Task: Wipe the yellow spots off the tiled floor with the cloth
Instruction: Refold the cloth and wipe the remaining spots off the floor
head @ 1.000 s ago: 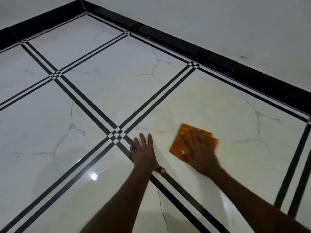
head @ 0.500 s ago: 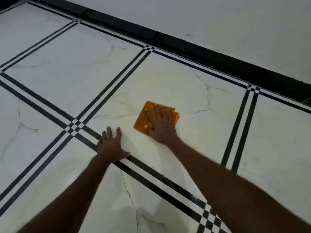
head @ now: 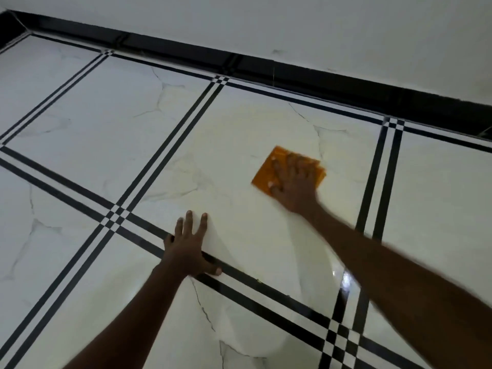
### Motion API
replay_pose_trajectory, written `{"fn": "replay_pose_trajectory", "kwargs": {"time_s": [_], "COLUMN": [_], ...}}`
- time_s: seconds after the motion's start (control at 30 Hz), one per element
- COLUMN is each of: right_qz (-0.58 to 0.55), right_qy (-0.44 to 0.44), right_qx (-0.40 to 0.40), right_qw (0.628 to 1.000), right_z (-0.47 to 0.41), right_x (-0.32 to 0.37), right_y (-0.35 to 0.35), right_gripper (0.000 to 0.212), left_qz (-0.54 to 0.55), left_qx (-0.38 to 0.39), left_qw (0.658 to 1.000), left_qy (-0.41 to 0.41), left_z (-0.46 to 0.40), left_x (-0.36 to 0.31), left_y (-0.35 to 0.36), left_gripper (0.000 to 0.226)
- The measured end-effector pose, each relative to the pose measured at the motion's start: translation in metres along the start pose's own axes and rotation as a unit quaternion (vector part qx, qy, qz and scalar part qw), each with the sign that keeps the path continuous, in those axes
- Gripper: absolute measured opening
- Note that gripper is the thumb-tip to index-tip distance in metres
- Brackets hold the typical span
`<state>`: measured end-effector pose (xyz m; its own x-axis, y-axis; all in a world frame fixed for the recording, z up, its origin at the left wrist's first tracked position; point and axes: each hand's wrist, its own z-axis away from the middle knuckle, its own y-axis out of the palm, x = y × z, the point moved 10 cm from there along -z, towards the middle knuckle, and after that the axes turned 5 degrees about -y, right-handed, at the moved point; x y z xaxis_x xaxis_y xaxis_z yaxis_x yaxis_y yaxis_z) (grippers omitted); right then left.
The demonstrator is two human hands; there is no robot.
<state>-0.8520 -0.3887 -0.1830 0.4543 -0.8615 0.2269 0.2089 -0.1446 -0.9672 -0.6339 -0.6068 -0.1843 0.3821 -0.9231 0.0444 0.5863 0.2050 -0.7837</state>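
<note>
An orange cloth (head: pixel 267 173) lies flat on a white marble-look floor tile (head: pixel 239 129) right of the middle. My right hand (head: pixel 294 183) presses on it with fingers spread and covers most of it. My left hand (head: pixel 190 246) rests flat on the floor, fingers straight, across a black stripe nearer to me and left of the cloth. A faint yellowish film shows on the tile around the cloth. A tiny yellow speck (head: pixel 258 281) sits on the black stripe right of my left hand.
Black double stripes (head: pixel 170 145) cross the glossy tiles in a grid. A black skirting board (head: pixel 292 73) runs along the base of a white wall (head: pixel 319 27) behind the cloth. A light glare (head: pixel 346 278) reflects on the floor under my right forearm.
My right hand has slid the cloth to the right and farther from my left hand, across the same tile. The view has shifted left. My left hand stays planted on the stripe.
</note>
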Motion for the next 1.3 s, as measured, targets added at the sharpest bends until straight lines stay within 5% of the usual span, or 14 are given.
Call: {"fn": "replay_pose_trajectory", "kwargs": {"time_s": [0.07,0.17,0.37,0.5,0.63,0.77,0.87,0.97,1.07,1.17,1.3], "right_qz": [0.015,0.006,0.044,0.005,0.004,-0.006,0.007,-0.029,-0.028,-0.023,-0.006], "right_qy": [-0.071,-0.098,0.062,0.054,-0.049,0.047,0.107,0.088,-0.026,-0.141,-0.159], "right_qx": [0.011,0.023,-0.001,-0.017,0.004,0.025,0.0,0.025,0.024,0.037,0.035], "right_qw": [0.997,0.995,0.997,0.998,0.999,0.999,0.994,0.995,0.999,0.989,0.987], "right_z": [0.057,0.143,0.087,0.051,0.16,0.212,0.124,0.003,-0.045,0.017,0.134], "right_x": [0.045,0.02,-0.104,-0.034,0.008,-0.081,-0.108,-0.05,0.083,0.182,0.143], "right_y": [0.02,0.021,-0.014,0.0,0.024,0.007,-0.009,-0.004,0.025,0.052,0.05], "right_gripper": [0.074,0.075,0.078,0.078,0.08,0.082,0.086,0.087,0.092,0.09,0.093], "left_qz": [0.005,-0.01,-0.014,-0.022,-0.023,-0.021,-0.008,0.034,0.069,0.058,0.038], "left_qx": [0.022,0.006,-0.022,-0.033,-0.027,-0.034,-0.043,-0.033,-0.017,-0.008,-0.019], "left_qw": [1.0,1.0,0.999,0.999,0.998,0.998,0.998,0.999,0.997,0.996,0.998], "left_qy": [0.0,0.014,0.019,0.032,0.048,0.054,0.047,0.01,-0.042,-0.066,-0.044], "left_z": [0.006,0.019,0.014,0.014,0.019,0.02,0.021,0.019,0.021,0.029,0.04], "left_x": [0.003,-0.007,-0.031,-0.029,-0.026,-0.025,-0.021,-0.008,0.021,0.059,0.08], "left_y": [0.004,0.005,0.01,0.01,0.006,0.005,0.006,0.014,0.012,0.015,0.026], "left_gripper": [0.151,0.151,0.154,0.154,0.15,0.15,0.152,0.157,0.157,0.152,0.153]}}
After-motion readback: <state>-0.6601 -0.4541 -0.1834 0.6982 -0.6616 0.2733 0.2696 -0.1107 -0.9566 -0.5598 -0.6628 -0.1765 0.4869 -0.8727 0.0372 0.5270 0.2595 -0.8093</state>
